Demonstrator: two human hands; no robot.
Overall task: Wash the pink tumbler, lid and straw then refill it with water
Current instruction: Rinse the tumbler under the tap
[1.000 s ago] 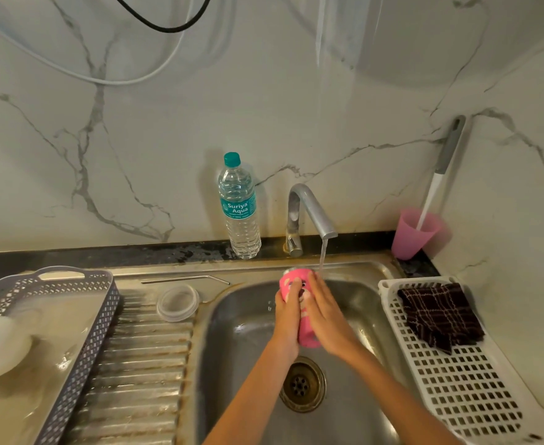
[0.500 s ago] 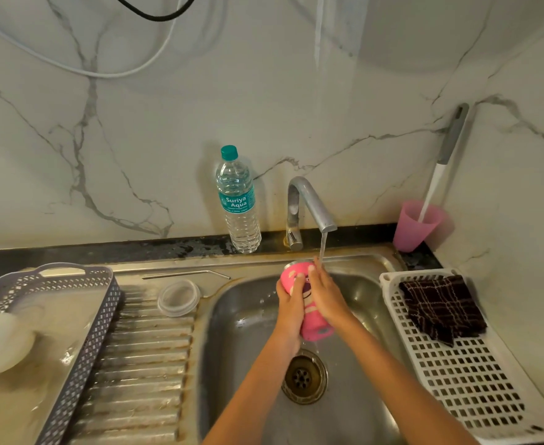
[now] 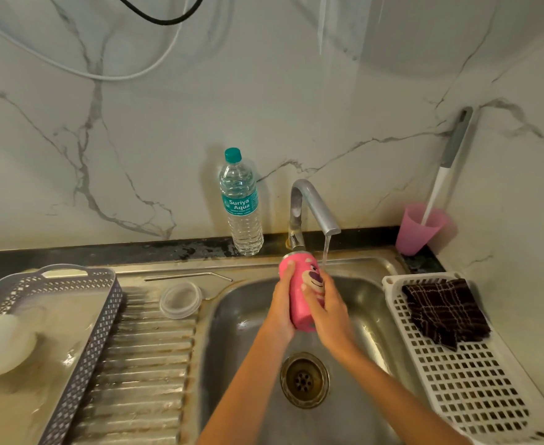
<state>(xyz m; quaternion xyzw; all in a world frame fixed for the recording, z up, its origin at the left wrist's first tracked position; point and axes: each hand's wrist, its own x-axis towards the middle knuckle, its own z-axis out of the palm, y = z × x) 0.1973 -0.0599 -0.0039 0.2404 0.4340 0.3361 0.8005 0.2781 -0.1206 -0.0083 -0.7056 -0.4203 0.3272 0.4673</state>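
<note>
The pink tumbler (image 3: 301, 290), printed with a bear face, is held tilted over the steel sink (image 3: 241, 319), its mouth pointing away toward the tap (image 3: 312, 207). My left hand (image 3: 282, 308) grips its left side. My right hand (image 3: 327, 305) wraps its right side, fingers across the bear print. Water runs from the tap just right of the tumbler's mouth. The clear round lid (image 3: 180, 299) lies on the drainboard, and the bent metal straw (image 3: 188, 276) lies on the sink's back rim.
A water bottle (image 3: 241, 203) stands behind the sink left of the tap. A pink cup (image 3: 420, 228) with a brush sits in the back right corner. A white rack (image 3: 476, 380) with a dark cloth (image 3: 444, 311) is on the right, a grey basket (image 3: 84, 335) on the left.
The tumbler has turned in my hands, so the bear face now shows. My right hand has slid down its side. The view shifted slightly.
</note>
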